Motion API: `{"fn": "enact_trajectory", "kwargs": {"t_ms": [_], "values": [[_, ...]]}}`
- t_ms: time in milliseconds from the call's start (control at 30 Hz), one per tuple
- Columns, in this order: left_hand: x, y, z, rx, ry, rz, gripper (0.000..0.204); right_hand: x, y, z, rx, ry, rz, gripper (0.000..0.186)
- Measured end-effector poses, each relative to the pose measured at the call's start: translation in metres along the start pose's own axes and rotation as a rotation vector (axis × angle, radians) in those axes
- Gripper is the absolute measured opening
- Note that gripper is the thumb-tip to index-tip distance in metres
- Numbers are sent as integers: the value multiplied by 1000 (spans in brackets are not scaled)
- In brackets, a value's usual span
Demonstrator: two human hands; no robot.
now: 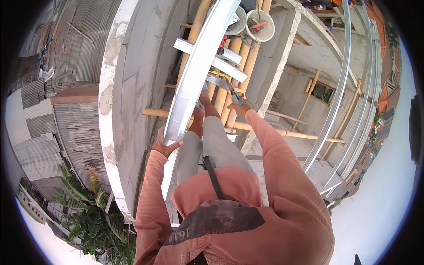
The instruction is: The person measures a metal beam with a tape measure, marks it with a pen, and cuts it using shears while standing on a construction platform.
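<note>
A long silver metal channel (187, 84) runs from beside my left thigh up past the top edge of the picture. My left hand (165, 146) grips its near end, with the thumb laid over the edge. My right hand (240, 108) is wrapped around a hand tool with a teal and orange handle (237, 96). A silver, blade-like piece (218, 81) lies just beyond the handle; whether it belongs to the tool I cannot tell. Short metal channel pieces (229, 69) lie across the bamboo poles (233, 110) beyond my right hand.
Two buckets (260, 26) stand on the bamboo, one holding tools. A red-and-black tool (222, 45) lies near them. A grey block wall (132, 88) rises at the left, above corrugated roofs (81, 137). Long metal channels (338, 101) slope across the right, above a lower room.
</note>
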State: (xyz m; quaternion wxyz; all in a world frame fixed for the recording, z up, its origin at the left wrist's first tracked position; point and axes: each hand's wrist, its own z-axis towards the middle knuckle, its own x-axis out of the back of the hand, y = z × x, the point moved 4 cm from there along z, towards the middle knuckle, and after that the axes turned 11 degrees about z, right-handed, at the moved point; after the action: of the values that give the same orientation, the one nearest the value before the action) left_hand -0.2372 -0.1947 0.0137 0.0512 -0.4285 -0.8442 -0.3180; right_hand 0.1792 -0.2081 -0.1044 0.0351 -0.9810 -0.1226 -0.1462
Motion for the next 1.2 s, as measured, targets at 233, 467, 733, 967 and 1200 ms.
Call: {"fn": "enact_trajectory", "kwargs": {"t_ms": [233, 467, 733, 967, 1200], "values": [[-3, -53, 13, 184, -512, -664, 82, -14, 0, 199, -45, 161, 297, 122], [-27, -24, 44, 347, -972, -860, 80, 63, -48, 291, -90, 489, 124, 107], [-107, -43, 127, 379, -792, -658, 79, 139, -74, 376, 311, 641, -461, 94], [-173, -37, 217, 292, -643, -582, 78, 123, -75, 430, 416, 705, -633, 103], [-170, -36, 218, 243, -604, -553, 78, 127, -75, 425, 281, 466, -876, 103]]}}
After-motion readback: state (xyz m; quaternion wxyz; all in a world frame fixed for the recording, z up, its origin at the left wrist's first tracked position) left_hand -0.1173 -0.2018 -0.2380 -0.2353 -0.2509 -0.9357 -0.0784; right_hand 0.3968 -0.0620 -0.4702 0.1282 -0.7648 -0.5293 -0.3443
